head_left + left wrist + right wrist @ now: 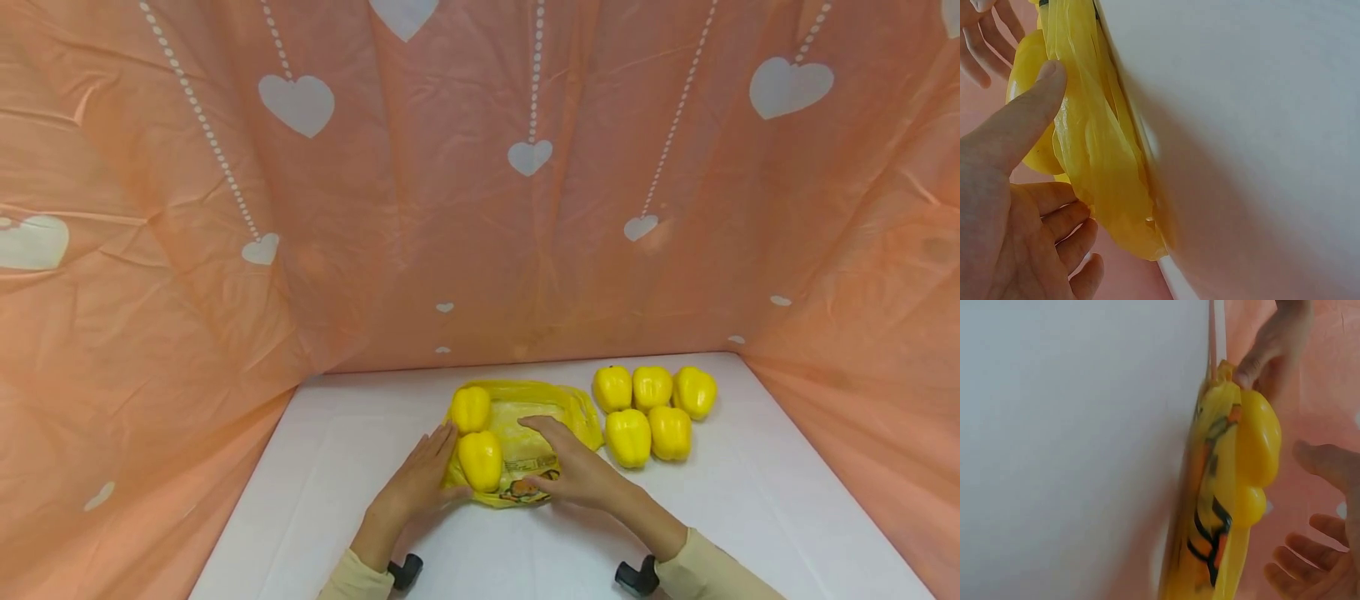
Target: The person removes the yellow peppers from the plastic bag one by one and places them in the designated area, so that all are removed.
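A yellow plastic bag (525,433) lies on the white table, with two yellow bell peppers (480,460) at its left side, one behind the other. My left hand (422,473) rests against the bag's left edge beside the peppers, fingers extended; in the left wrist view its thumb touches the bag (1104,156). Over the bag's right part hovers my right hand (581,471), thumb and fingers spread with nothing held. The right wrist view shows that hand (1329,531) apart from the peppers (1260,440) and the printed side of the bag.
Several more yellow peppers (628,437) stand in two rows to the right of the bag. The white table (337,442) is bordered behind and at the sides by an orange curtain (465,250) with white hearts.
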Demonstrator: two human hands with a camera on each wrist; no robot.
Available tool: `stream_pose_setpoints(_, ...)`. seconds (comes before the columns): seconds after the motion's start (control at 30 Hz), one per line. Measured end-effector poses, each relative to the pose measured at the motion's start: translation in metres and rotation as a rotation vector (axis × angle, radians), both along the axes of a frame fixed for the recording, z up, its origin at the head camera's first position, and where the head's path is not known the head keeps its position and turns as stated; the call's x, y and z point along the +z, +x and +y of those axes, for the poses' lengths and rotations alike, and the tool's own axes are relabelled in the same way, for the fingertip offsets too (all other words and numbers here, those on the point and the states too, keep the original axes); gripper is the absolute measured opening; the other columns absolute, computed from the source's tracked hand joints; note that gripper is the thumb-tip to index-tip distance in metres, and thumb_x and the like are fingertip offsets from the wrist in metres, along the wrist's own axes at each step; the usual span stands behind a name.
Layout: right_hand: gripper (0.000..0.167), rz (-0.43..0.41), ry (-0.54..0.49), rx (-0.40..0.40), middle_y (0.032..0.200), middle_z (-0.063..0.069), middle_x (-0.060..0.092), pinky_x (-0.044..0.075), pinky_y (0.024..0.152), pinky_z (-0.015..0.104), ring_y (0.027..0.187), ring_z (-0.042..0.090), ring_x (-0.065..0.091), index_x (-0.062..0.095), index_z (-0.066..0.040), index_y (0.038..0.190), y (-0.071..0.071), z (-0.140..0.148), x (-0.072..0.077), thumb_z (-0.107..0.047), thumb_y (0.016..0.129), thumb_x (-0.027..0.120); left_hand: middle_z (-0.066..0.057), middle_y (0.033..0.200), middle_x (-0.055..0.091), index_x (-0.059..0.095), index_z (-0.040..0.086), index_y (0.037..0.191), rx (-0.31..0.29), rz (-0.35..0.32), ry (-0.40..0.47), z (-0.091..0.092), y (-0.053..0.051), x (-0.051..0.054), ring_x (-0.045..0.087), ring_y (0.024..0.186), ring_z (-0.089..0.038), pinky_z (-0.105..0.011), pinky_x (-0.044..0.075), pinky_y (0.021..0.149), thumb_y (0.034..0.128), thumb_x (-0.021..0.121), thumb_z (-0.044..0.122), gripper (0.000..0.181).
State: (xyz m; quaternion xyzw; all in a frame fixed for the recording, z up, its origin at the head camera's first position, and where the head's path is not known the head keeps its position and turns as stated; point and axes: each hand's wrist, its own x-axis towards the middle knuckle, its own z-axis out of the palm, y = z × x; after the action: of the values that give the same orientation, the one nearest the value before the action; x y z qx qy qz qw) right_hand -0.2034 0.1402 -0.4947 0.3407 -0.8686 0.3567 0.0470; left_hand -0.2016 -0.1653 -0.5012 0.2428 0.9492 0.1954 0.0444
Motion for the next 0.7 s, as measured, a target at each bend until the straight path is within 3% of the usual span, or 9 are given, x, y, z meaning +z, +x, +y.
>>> stream_pose_setpoints(0.37, 0.083, -0.051, 0.010, 0.062, 0.156, 0.017, 0.052, 0.050, 0.116, 0.060, 0.142, 0.038, 0.053, 0.042, -0.003, 0.159, -0.014, -0.028, -0.013, -0.026, 0.093, 0.087, -0.028, 0.173, 0.027, 0.032, -0.012, 0.162, -0.005, 0.003, 0.010, 0.000, 0.000, 0.001, 0.025, 0.162, -0.041, -0.056, 0.019, 0.134, 0.0936, 0.084, 0.041, 0.101)
stream_pose_setpoints(0.7, 0.089, -0.129, 0.042, 0.058, 0.159, 0.016, 0.048, 0.048, 0.119, 0.058, 0.145, 0.036, 0.051, 0.037, -0.004, 0.163, -0.018, -0.039, -0.016, -0.028, 0.093, 0.087, -0.027, 0.173, 0.026, 0.031, -0.011, 0.163, -0.003, -0.009, 0.005, 0.000, 0.001, 0.004, 0.025, 0.162, -0.040, -0.056, 0.019, 0.134, 0.0944, 0.083, 0.041, 0.101)
